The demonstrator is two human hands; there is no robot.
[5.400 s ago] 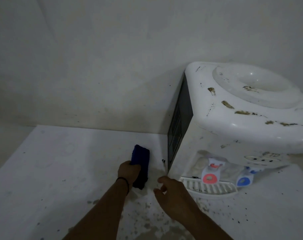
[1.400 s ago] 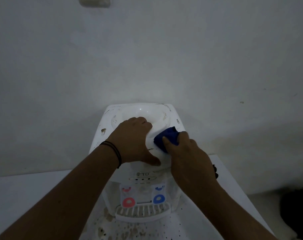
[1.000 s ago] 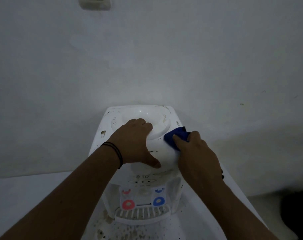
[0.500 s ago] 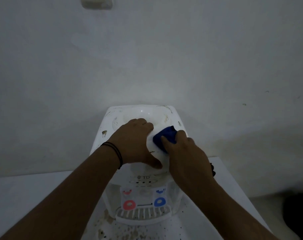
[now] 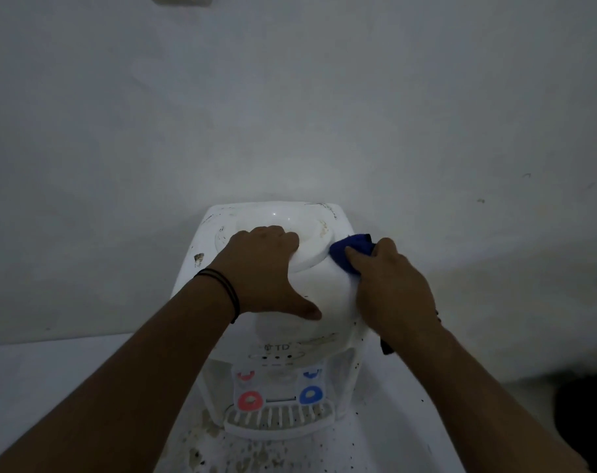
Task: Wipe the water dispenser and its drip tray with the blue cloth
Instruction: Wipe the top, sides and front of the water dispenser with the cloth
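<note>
White plastic water dispenser (image 5: 324, 302) is standing on a speckled table (image 5: 51, 387) against the wall, drip tray (image 5: 280, 426) at its foot. Left hand (image 5: 266, 271) is pressing flat on top, fingers spread. Right hand (image 5: 389, 285) is pinching the bunched blue cloth (image 5: 349, 249) against the top's right edge.

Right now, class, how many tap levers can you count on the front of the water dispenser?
2. The red tap lever sits on the left and the blue tap lever on the right, both just above the drip tray. None seems hidden.
</note>
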